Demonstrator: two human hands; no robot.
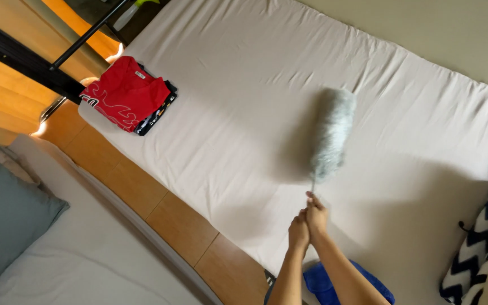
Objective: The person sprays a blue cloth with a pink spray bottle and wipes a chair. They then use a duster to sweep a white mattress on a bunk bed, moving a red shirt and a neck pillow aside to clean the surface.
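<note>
Duster (332, 134), fluffy and pale grey-green (its head blurred), hangs over the middle of the mattress (244, 101), which is covered by a white sheet. Both hands grasp its thin handle at the mattress's near edge: the left hand (298, 232) and the right hand (316, 216) press together, fingers closed around it. Folded clothes (128, 95), red on top, lie on the mattress's far left corner. A black-and-white zigzag pillow (484, 243) sits at its right end.
</note>
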